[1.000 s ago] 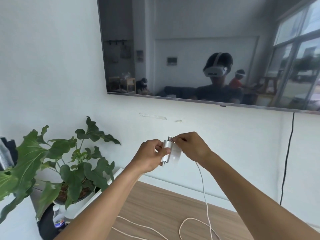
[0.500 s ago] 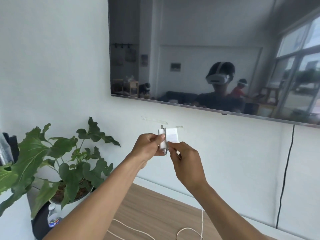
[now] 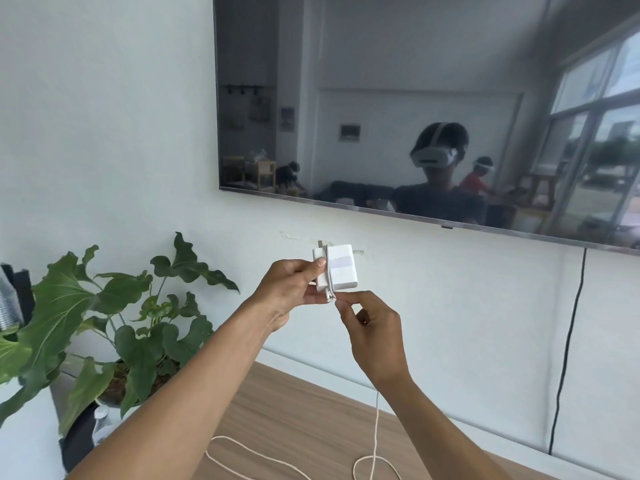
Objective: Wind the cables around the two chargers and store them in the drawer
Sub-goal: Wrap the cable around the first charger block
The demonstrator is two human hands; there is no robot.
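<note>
A white square charger (image 3: 341,268) is held up in front of the wall, prongs pointing up. My left hand (image 3: 294,289) grips its left side, thumb on the face. One turn of the white cable (image 3: 375,431) runs down the charger's face near its left edge. My right hand (image 3: 369,327) pinches that cable just below the charger's bottom edge. From there the cable hangs behind my right wrist and loops on the wooden top (image 3: 304,420). A second charger and the drawer are out of view.
A large wall-mounted TV (image 3: 415,98) hangs above my hands. A leafy potted plant (image 3: 114,323) stands at the left end of the wooden top. A black cord (image 3: 568,348) runs down the wall at the right.
My right hand moved from the top of the charger down around to below it, carrying the cable. The charger turned so its broad face shows. The camera tilted up slightly.
</note>
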